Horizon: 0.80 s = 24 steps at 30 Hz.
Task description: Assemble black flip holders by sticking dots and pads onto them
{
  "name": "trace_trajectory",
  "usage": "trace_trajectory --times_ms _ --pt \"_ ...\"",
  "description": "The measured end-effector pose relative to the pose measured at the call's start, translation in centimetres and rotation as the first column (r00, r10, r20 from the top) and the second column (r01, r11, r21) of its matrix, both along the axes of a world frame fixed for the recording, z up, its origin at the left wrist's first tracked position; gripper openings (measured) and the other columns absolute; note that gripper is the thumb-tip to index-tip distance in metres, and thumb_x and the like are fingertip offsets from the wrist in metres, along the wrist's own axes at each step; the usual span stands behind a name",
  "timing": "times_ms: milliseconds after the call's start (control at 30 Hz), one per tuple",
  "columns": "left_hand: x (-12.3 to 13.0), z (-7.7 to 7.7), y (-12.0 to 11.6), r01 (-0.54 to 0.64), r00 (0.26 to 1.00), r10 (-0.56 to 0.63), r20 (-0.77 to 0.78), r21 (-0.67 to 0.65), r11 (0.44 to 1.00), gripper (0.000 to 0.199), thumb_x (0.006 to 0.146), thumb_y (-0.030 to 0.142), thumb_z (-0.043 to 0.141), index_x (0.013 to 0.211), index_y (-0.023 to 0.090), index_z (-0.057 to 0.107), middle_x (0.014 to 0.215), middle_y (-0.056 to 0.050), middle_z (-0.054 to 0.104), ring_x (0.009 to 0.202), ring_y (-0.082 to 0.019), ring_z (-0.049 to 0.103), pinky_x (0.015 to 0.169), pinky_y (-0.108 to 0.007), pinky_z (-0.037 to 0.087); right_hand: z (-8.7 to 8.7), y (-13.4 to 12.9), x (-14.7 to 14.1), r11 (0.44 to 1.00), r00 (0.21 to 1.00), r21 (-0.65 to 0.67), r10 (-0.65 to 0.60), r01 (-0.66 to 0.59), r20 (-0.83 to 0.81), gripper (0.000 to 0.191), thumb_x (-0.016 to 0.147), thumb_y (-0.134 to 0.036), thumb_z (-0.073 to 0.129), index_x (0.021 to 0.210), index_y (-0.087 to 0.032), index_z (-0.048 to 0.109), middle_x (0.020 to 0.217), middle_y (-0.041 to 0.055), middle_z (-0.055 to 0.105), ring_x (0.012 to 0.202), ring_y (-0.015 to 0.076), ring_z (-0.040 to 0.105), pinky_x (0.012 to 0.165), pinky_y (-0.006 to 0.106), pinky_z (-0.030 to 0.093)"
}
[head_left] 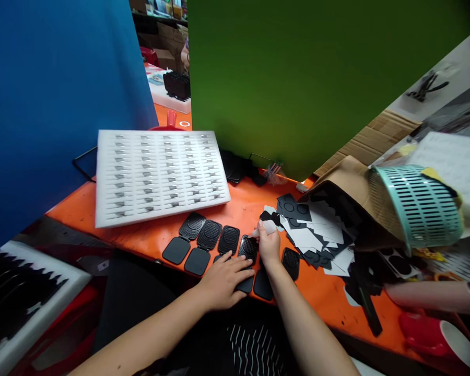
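1. Head view, hands: the left hand (222, 279) lies flat, palm down, fingers spread and loosely extended over the lower end of a black paddle-shaped part (246, 263); it presses on the part and grips nothing
2. The right hand (269, 243) sits just beside it, at the upper, ribbed end of the same part, fingers curled together and pinching a small white strip (263, 228) between thumb and fingertips
3. The part under both hands is in a row of black parts (203, 243) laid side by side near the front edge of the orange table (243, 206); each has a ribbed oval head and a plain square tail. One more of these parts (291, 261) lies just right of the right wrist
4. Behind the row, a white foam tray (159, 175) with many rows of small slots rests flat on the table, touching nothing in the row
5. Right of the hands, a loose pile of black and white sheets (317, 235) spills out from a brown cardboard piece (347, 175); a teal slotted basket (415, 206) lies tipped on its side just beyond
6. Near right corner: a red cup (441, 334). Far left: a second white tray (27, 297) with black zigzag rows
7. A blue panel (58, 104) and a green panel (317, 78) stand behind the table
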<state>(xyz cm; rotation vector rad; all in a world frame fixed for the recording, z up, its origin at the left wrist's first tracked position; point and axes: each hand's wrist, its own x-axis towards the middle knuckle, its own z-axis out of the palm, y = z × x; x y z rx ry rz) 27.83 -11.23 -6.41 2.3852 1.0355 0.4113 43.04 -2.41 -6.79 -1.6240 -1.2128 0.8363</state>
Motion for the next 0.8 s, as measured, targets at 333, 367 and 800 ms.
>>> trace_trajectory --times_ms 333,367,800 --pt "-0.4 0.5 0.5 0.037 0.999 -0.037 -0.012 0.019 0.999 0.053 0.073 0.04 0.055 0.122 0.029 0.041 0.131 -0.001 0.041 0.121 -0.02 0.033 0.104 -0.041 0.015 0.6 -2.1 -2.7 0.995 0.994 0.001 0.102 -0.102 -0.042 0.038 0.076 -0.052 0.047 0.069 -0.015 0.057 0.061 0.0031 0.061 0.052 0.0136 0.053 0.051 0.024 0.041" --pt "-0.4 0.5 0.5 0.034 0.999 -0.034 -0.011 0.022 0.999 0.052 0.072 0.04 0.055 0.121 0.029 0.042 0.13 -0.001 0.042 0.121 -0.02 0.034 0.104 -0.041 0.015 0.7 -2.2 -2.9 0.995 0.995 0.011 0.104 -0.104 -0.005 0.037 0.076 -0.051 0.048 0.07 -0.015 0.057 0.062 0.0031 0.061 0.053 0.014 0.054 0.052 0.024 0.041" --pt "-0.5 0.2 0.6 0.038 0.999 -0.038 0.007 0.023 0.999 0.054 0.072 0.041 0.055 0.123 0.03 0.039 0.132 0.0 0.04 0.121 -0.02 0.034 0.104 -0.041 0.016 1.3 -1.1 -2.9 0.997 0.996 0.02 0.075 -0.073 -0.058 0.039 0.077 -0.052 0.046 0.074 -0.014 0.056 0.061 0.0031 0.06 0.051 0.0138 0.053 0.05 0.024 0.042"
